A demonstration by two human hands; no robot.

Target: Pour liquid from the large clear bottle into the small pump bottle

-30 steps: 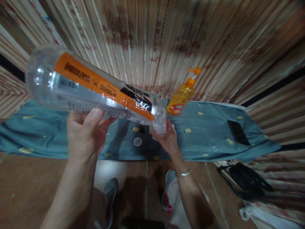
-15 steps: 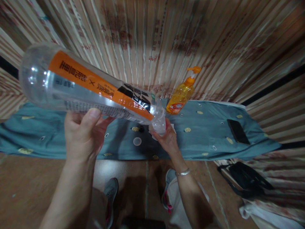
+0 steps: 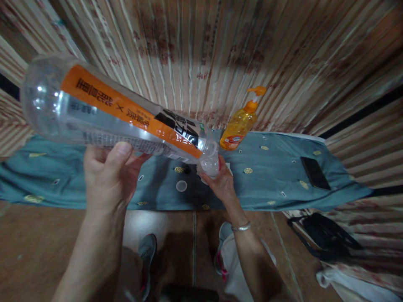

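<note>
A large clear plastic bottle (image 3: pixel 113 111) with an orange and silver label lies aslant in the air, its base raised at the left and its neck pointing down to the right. Wrapped round its underside is my left hand (image 3: pixel 108 174), thumb on the near side. My right hand (image 3: pixel 223 181) is closed round a small clear container (image 3: pixel 211 166) at the bottle's mouth; the fingers and the bottle hide much of it. Whether liquid runs between the two I cannot tell. On the cloth below lies a small round translucent disc (image 3: pixel 181 186), like a lid.
A pump bottle of yellow-orange liquid (image 3: pixel 238 126) stands behind my right hand on the blue-green cloth (image 3: pixel 267 184). A black phone (image 3: pixel 315 173) lies to the right. A pleated curtain (image 3: pixel 201 50) hangs behind. A black bag (image 3: pixel 324 235) is at lower right.
The base of the large bottle has shifted slightly left and up. Both hands keep nearly the same place and grip.
</note>
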